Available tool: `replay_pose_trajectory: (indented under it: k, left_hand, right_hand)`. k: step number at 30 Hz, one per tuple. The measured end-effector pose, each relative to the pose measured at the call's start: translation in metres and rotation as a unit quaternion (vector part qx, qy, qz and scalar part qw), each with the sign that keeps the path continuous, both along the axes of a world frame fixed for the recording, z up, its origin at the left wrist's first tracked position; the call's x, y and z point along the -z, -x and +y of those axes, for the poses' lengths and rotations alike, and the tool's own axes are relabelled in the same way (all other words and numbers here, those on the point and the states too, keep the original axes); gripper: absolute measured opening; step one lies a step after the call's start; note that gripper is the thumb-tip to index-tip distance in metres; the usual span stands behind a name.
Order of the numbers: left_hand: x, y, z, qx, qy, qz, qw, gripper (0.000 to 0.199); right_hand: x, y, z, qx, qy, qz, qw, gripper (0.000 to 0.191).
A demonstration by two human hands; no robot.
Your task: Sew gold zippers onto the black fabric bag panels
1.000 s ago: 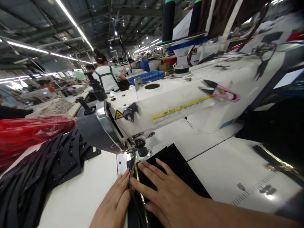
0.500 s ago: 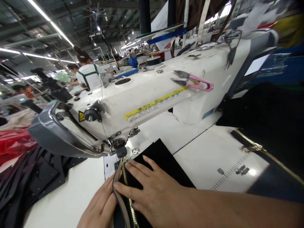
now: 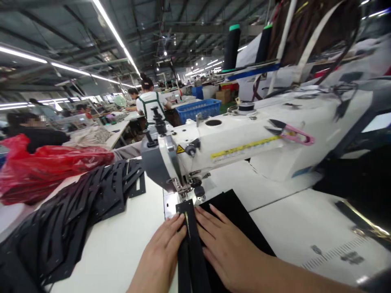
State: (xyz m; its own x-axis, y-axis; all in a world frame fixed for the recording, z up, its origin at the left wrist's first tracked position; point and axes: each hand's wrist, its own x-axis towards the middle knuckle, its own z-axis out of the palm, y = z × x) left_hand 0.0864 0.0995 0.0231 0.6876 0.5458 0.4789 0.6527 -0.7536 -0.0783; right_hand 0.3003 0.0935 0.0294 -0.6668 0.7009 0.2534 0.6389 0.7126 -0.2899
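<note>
Lying now over the gold zipper (image 3: 187, 226), a black slotted strip (image 3: 200, 256) is covering most of the teeth that were showing half a second ago; only a short run is gleaming through its slot. Its front end is sitting at the foot of the sewing machine (image 3: 238, 140), where the needle is too small to make out. The left hand (image 3: 161, 250) is pressing flat on the strip's left side, gripping nothing, while the right hand (image 3: 229, 246) is lying open, fingers spread, along its right edge and over the black cloth (image 3: 240, 217), hiding part of it. The picture's lower edge is cutting off the strip and both forearms.

The machine's yellow tape (image 3: 244, 148) is bearing writing too blurred to read, beside a yellow warning triangle (image 3: 180, 149). Pink-handled snips (image 3: 291, 133) are resting on the arm. Left on the counter (image 3: 128, 232), dark strips (image 3: 85, 199) are overlapping near a red plastic bag (image 3: 58, 165). At right, another zipper (image 3: 366, 219) is blurring.
</note>
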Motion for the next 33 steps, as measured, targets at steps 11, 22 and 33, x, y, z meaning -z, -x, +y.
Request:
replay_pose_trajectory:
  k: [11, 22, 33]
  left_hand:
    - [0.009, -0.001, -0.002, -0.01, -0.028, -0.002, 1.0, 0.033]
    - [0.002, -0.009, -0.004, -0.02, -0.061, 0.024, 0.998, 0.036]
    - [0.004, -0.022, 0.019, -0.053, -0.032, 0.004, 0.998, 0.035]
  right_hand:
    - [0.002, 0.002, 0.003, -0.027, -0.041, -0.043, 0.998, 0.057]
    - [0.001, 0.002, 0.006, -0.041, -0.018, -0.034, 0.998, 0.063]
    - [0.001, -0.002, 0.032, -0.033, -0.035, -0.051, 0.998, 0.059]
